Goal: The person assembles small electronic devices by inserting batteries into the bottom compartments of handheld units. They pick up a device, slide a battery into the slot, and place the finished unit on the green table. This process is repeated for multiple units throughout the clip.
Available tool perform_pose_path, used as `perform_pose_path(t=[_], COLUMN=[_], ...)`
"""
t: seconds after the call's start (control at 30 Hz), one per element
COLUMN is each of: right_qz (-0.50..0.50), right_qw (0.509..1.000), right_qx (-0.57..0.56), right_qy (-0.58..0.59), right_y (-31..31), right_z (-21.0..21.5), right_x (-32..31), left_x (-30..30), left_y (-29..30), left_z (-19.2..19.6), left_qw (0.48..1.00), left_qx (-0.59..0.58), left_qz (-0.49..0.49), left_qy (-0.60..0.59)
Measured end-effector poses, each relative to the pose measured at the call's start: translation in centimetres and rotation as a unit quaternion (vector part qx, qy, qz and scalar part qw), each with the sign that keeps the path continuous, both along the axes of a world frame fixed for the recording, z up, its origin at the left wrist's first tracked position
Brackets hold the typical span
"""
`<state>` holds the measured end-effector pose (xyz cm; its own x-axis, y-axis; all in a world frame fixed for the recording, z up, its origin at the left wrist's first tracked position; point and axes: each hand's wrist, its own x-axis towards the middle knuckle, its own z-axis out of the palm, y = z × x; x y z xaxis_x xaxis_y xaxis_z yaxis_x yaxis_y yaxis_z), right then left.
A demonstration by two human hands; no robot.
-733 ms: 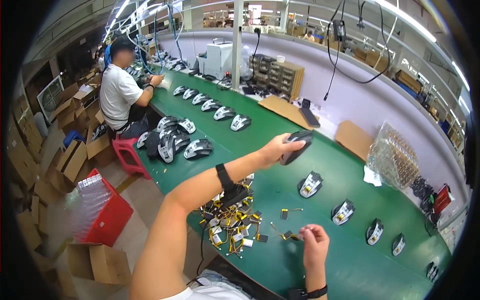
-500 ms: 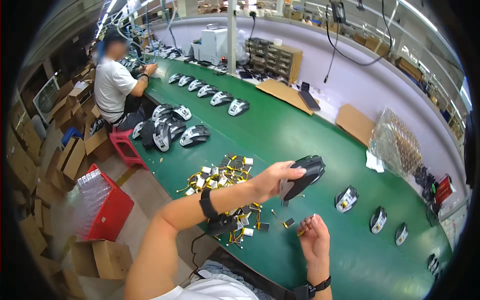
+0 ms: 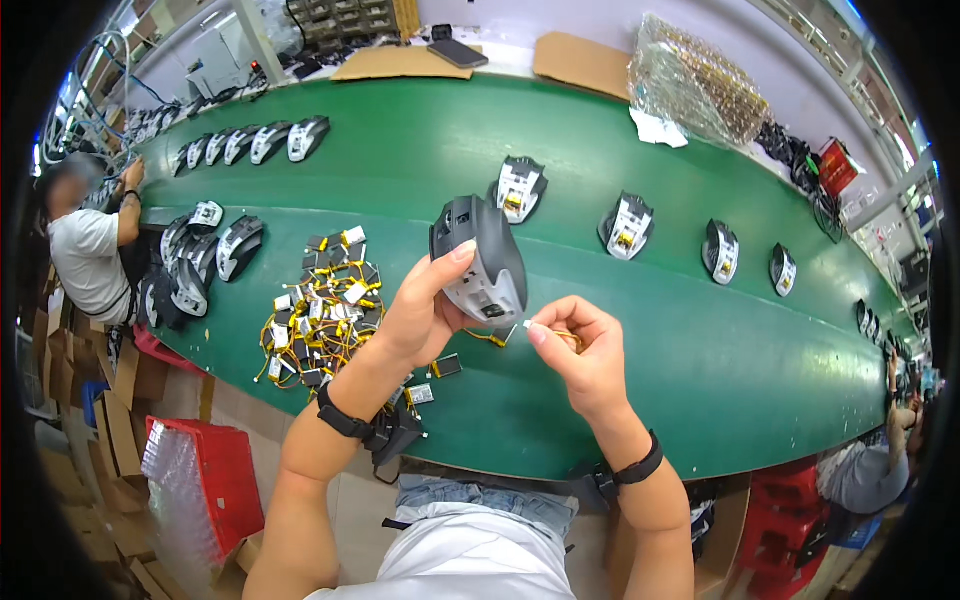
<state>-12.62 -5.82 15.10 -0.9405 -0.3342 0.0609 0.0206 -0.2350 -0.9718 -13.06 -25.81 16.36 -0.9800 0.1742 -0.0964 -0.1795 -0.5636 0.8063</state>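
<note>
I've my left hand (image 3: 428, 310) gripping a black-and-grey mouse (image 3: 492, 262); just right, my right hand (image 3: 585, 358) narrowly pinches a white connector (image 3: 527, 324).

Cannot see most fingers of the left hand (image 3: 425, 318), hidden behind the black-and-grey plastic mouse-shaped shell (image 3: 488, 265). Cannot follow the thin orange-yellow wires (image 3: 570, 341) into the curled right hand (image 3: 592, 365). Cannot make out the white-shirted co-worker's head (image 3: 72, 187), blurred, nor the small dark-and-silver shells (image 3: 868, 322) at far right, too small. Cannot see the wearer's white T-shirt (image 3: 470, 560) whole, cut by the lower edge.
</note>
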Motion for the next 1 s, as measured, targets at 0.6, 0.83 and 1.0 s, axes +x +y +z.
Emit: perform_pose_path(t=[0.6, 0.83, 1.0], right_qz=[-0.131, -0.147, -0.139], right_qw=[0.985, 0.982, 0.982], right_qx=[0.103, 0.110, 0.124], right_qy=[0.053, 0.053, 0.017], right_y=[-2.7, -2.4, -2.5], right_z=[-1.2, -1.3, -1.2], right_x=[0.5, 0.2, 0.3], left_x=[1.4, 1.5, 1.3], left_y=[1.1, 1.4, 2.0], left_z=[-2.1, -2.3, -2.5], left_qw=[0.974, 0.967, 0.966], left_qx=[-0.112, -0.158, -0.103], left_qz=[0.037, 0.028, 0.054], left_qy=[0.194, 0.197, 0.232])
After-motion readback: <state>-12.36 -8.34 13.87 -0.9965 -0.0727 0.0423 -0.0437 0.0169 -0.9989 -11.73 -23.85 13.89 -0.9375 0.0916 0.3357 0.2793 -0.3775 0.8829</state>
